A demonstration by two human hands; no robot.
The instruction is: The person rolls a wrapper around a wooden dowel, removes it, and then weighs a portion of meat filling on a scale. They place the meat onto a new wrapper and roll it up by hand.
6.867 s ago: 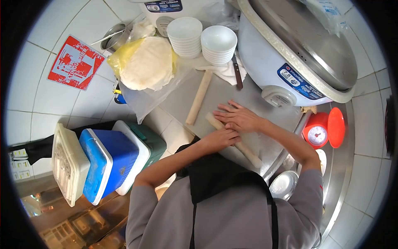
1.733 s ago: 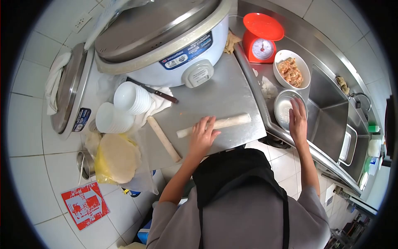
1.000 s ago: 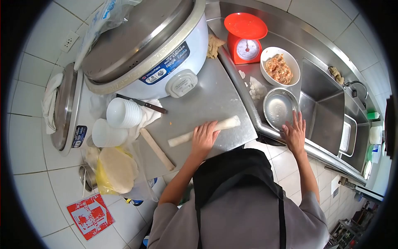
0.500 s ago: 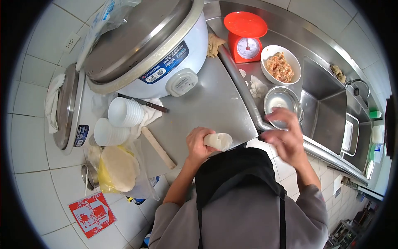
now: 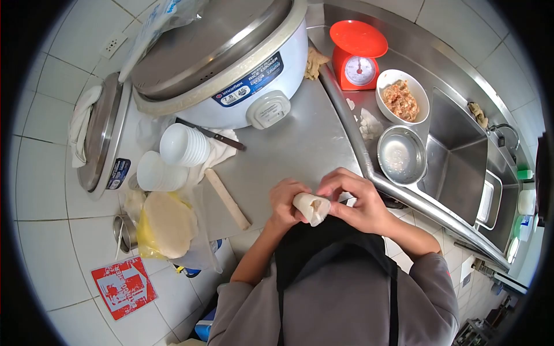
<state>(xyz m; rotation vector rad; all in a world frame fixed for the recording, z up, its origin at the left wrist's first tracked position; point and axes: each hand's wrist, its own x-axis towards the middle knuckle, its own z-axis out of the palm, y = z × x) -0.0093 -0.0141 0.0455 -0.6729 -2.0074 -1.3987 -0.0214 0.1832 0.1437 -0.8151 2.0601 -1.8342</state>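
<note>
A pale rolled wrapper (image 5: 312, 209) with an opening at its near end is in my left hand (image 5: 288, 202), whose fingers wrap round its left side. My right hand (image 5: 356, 202) is at the roll's right edge, thumb and fingers bent close to its rim; whether they pinch it is hard to tell. Both hands are above the front edge of the steel table (image 5: 277, 155). To the right stand a metal bowl of liquid (image 5: 402, 155) and a white bowl of orange-pink filling (image 5: 402, 101). A wooden rolling stick (image 5: 228, 199) lies left of my hands.
A large rice cooker (image 5: 231, 98) stands at the back, with a knife (image 5: 216, 135) before it. Stacked white cups (image 5: 184, 144) and round flat wrappers (image 5: 167, 225) on plastic are at left. A red scale (image 5: 358, 55) and steel sink (image 5: 456, 144) are at right.
My right hand has moved left from beside the metal bowl to the roll. The roll's open end has tilted more toward the camera. The view has shifted slightly.
</note>
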